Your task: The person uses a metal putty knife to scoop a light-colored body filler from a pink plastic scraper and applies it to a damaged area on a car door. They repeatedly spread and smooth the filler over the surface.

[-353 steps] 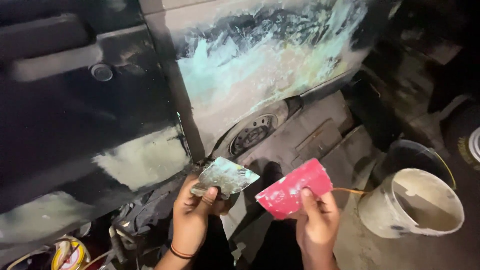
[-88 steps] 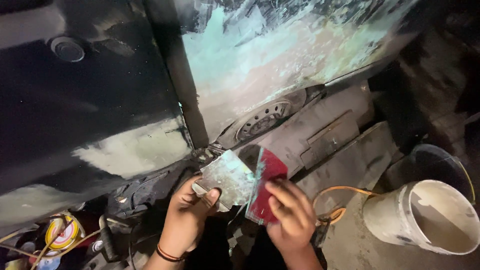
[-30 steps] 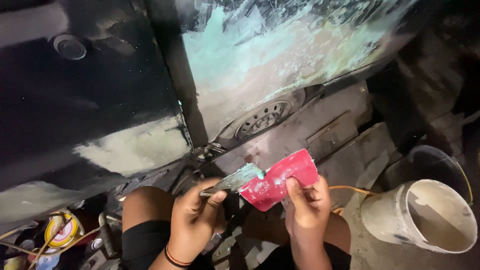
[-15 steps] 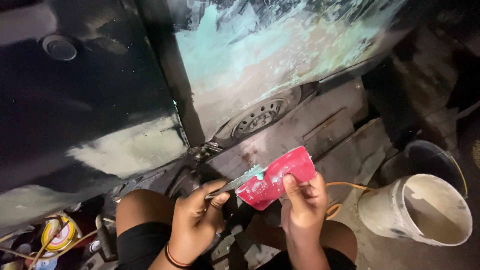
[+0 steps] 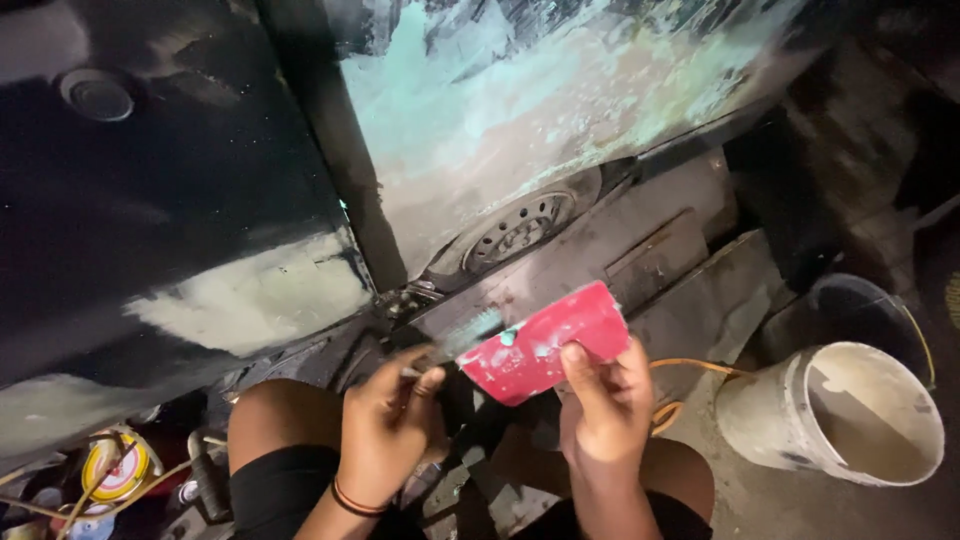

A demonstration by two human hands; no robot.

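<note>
My right hand (image 5: 605, 405) is clamped on a red plastic spreader (image 5: 545, 342), thumb pressed flat on its face and fingers curled behind its lower right corner. The card tilts up to the right and carries small dabs of pale green filler. My left hand (image 5: 392, 420) pinches the handle end of a thin metal scraper blade (image 5: 462, 337) between thumb and fingertips; the blade lies nearly edge-on to me and its far end touches the left edge of the red spreader. A thin band circles my left wrist. Both hands sit above my bare knees, which stick out of black shorts.

Ahead of me stands the side of a car. The panel on the right (image 5: 540, 110) is smeared with pale green and whitish filler over bare, scuffed metal. The dark panel on the left (image 5: 150, 220) has a cream patch of filler (image 5: 260, 295) low down, and a round recess near its top. A dark gap runs between the two panels. Below the right panel a steel wheel (image 5: 515, 230) shows.

The ground is rough concrete, grimy and dim. To my right stands a dirty white bucket (image 5: 835, 415), with a black bucket (image 5: 865, 310) just behind it. An orange cord (image 5: 690, 368) lies near my right wrist. At lower left sits a round yellow tin (image 5: 115, 468) among clutter.
</note>
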